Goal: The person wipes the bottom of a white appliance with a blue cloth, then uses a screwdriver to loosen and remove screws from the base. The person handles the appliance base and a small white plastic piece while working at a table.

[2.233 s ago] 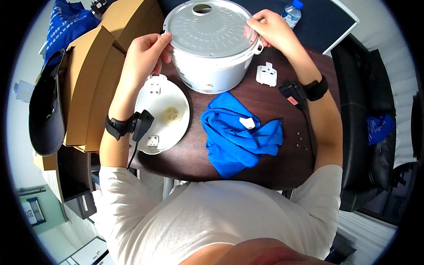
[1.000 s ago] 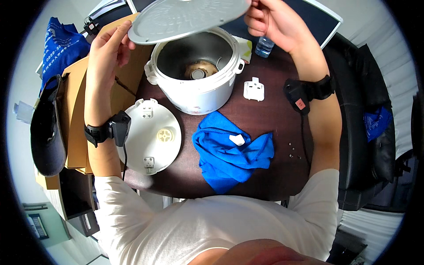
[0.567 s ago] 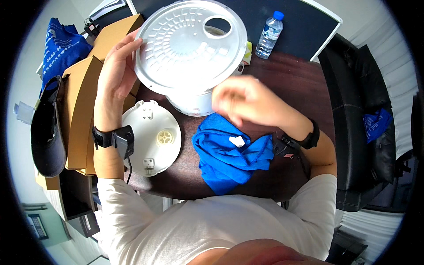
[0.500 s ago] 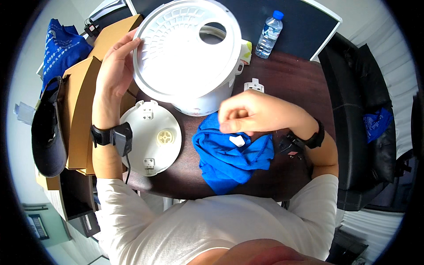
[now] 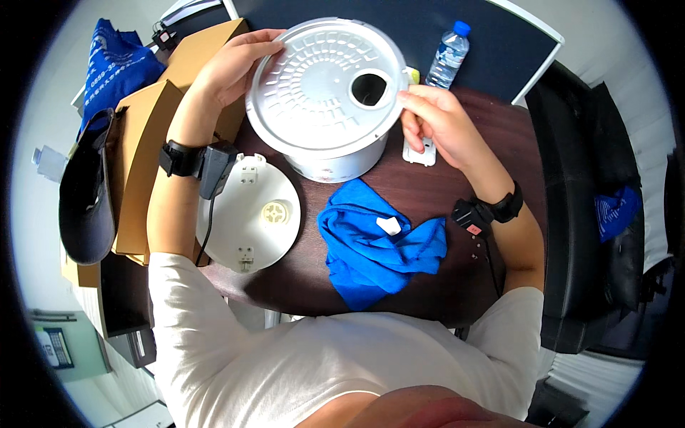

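Wearing a white shirt (image 5: 342,357) right by the front edge of the dark brown tabletop (image 5: 499,143). Seeing a crumpled blue cloth (image 5: 371,260) lying near the middle of that front edge, carrying a little white piece (image 5: 389,226) on top. Seeing a few tiny bits (image 5: 474,247) lying toward the right edge. Finding a round white cover (image 5: 246,214) lying by the left edge, showing a small cream ring (image 5: 275,212). Wearing black straps (image 5: 508,205) with little black boxes on both wrists. Seeing cardboard boxes (image 5: 146,143) standing past the left edge, beside a dark cap (image 5: 82,207).

Spotting a white flat part (image 5: 421,158) lying past the cloth, partly hiding behind the right hand (image 5: 439,125). Seeing a white pot (image 5: 335,166) standing toward the back edge, left of the middle. Holding a round silver plate (image 5: 307,118) over the pot, showing a dark hole at its right side. Not being able to tell about any touching between plate and pot. Clamping the plate's right rim between right thumb and finger, curling the other fingers below. Pinching the upper left rim with the left hand (image 5: 239,64), hiding some fingertips behind it.

Seeing a water bottle (image 5: 448,57) standing at the back edge, before a dark panel (image 5: 506,53).
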`<action>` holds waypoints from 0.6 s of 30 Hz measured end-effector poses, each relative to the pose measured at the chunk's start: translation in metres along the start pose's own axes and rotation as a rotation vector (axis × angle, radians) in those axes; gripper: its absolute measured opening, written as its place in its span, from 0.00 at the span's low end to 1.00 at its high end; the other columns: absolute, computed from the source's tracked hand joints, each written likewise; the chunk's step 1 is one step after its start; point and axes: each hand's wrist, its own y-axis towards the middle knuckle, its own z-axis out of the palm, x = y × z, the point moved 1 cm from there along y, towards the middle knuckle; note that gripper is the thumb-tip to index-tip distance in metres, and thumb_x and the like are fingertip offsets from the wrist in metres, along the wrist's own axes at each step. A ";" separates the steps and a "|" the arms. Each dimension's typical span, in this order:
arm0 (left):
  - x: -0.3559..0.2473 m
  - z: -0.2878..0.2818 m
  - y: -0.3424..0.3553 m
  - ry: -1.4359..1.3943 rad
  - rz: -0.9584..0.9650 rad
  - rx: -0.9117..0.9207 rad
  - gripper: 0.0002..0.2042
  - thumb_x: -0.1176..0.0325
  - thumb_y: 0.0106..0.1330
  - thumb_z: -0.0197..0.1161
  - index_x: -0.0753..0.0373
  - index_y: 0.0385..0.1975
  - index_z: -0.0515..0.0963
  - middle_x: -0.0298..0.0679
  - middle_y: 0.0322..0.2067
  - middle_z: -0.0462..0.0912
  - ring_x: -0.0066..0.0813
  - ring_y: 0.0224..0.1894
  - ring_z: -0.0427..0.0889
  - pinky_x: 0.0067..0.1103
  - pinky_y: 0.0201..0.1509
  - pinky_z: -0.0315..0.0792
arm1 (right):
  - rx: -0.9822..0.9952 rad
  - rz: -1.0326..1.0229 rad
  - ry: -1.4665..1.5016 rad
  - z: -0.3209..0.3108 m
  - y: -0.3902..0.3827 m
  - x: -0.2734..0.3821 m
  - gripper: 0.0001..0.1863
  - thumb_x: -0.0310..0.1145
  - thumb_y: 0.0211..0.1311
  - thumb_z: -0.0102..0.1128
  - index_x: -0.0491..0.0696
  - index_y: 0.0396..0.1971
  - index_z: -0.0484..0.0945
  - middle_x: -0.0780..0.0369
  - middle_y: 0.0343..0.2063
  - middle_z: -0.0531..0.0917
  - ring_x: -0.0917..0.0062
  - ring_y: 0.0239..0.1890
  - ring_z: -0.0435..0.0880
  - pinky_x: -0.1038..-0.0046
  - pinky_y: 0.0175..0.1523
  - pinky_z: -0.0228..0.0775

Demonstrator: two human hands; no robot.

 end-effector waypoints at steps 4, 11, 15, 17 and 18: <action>0.008 -0.010 -0.007 -0.092 0.118 0.064 0.19 0.66 0.71 0.50 0.69 0.58 0.66 0.43 0.45 0.77 0.26 0.45 0.79 0.20 0.53 0.75 | -0.132 -0.048 0.084 -0.001 -0.002 0.004 0.13 0.35 0.69 0.49 0.47 0.24 0.70 0.69 0.14 0.68 0.86 0.12 0.67 0.82 0.19 0.60; 0.014 -0.023 -0.039 0.049 0.127 -0.045 0.17 0.71 0.72 0.46 0.70 0.58 0.66 0.48 0.51 0.76 0.34 0.54 0.77 0.26 0.60 0.72 | -0.274 -0.244 0.146 -0.008 -0.009 0.024 0.12 0.34 0.71 0.46 0.48 0.26 0.67 0.70 0.16 0.65 0.87 0.14 0.61 0.81 0.20 0.53; 0.027 -0.026 -0.057 0.405 0.237 -0.168 0.15 0.72 0.70 0.50 0.66 0.55 0.72 0.44 0.50 0.79 0.30 0.55 0.77 0.25 0.62 0.68 | -0.311 -0.278 0.148 0.000 -0.013 0.024 0.12 0.35 0.72 0.42 0.48 0.27 0.67 0.70 0.17 0.64 0.88 0.14 0.59 0.82 0.21 0.52; 0.041 -0.027 -0.060 0.439 0.209 -0.183 0.17 0.71 0.69 0.51 0.67 0.56 0.71 0.43 0.52 0.78 0.29 0.55 0.76 0.23 0.62 0.67 | -0.309 -0.266 0.160 0.001 -0.014 0.021 0.12 0.35 0.73 0.41 0.48 0.27 0.66 0.70 0.16 0.64 0.88 0.14 0.59 0.82 0.21 0.51; 0.045 -0.024 -0.063 0.438 0.184 -0.184 0.17 0.71 0.70 0.51 0.68 0.57 0.70 0.44 0.51 0.78 0.29 0.55 0.76 0.23 0.62 0.66 | -0.330 -0.247 0.176 0.003 -0.014 0.018 0.13 0.36 0.73 0.41 0.48 0.27 0.66 0.70 0.16 0.64 0.88 0.14 0.58 0.82 0.21 0.51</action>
